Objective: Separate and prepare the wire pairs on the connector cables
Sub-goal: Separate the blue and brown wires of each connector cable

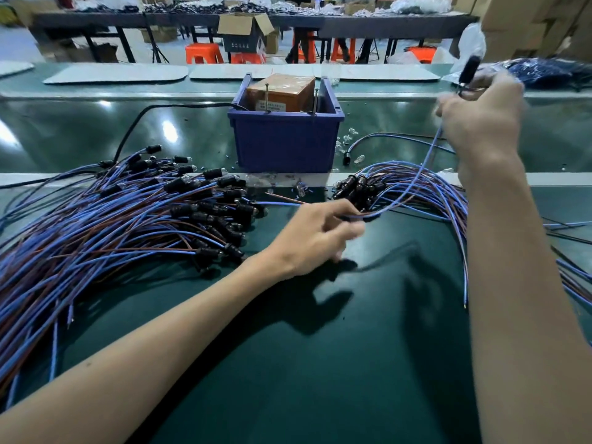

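My right hand point(480, 113) is raised at the upper right and grips a black connector point(468, 70) whose blue and brown wire pair point(426, 161) hangs down and curves left. My left hand point(315, 235) hovers low over the green mat and pinches the far end of that wire pair between thumb and fingers. A large pile of connector cables point(128, 219) with black plugs fans out on the left. A smaller bundle of cables point(400, 184) lies in the middle right, behind my left hand.
A blue plastic bin point(285, 139) holding an orange box point(282, 91) stands at the centre back. Small clear bulbs point(347, 137) lie scattered beside it. A bag of dark parts point(551, 73) sits at the far right. A black cord point(134, 129) runs left of the bin.
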